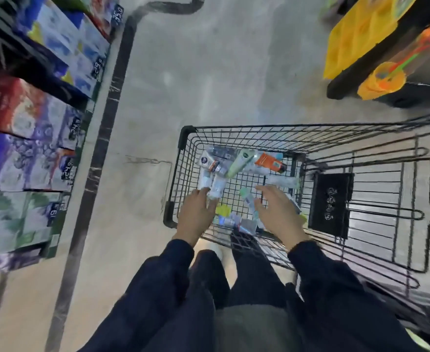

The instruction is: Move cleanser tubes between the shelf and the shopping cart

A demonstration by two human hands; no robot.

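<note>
Cleanser tubes [236,168]: loose on the wire floor of the shopping cart [310,133]. Left hand [196,214]: fingertips on a white tube [215,190]; whether it grips cannot be told. Right hand [280,212]: fingers spread, holding nothing, above a green-capped tube [247,196]. Shelf [89,102]: boxed goods, left of both hands.
</note>
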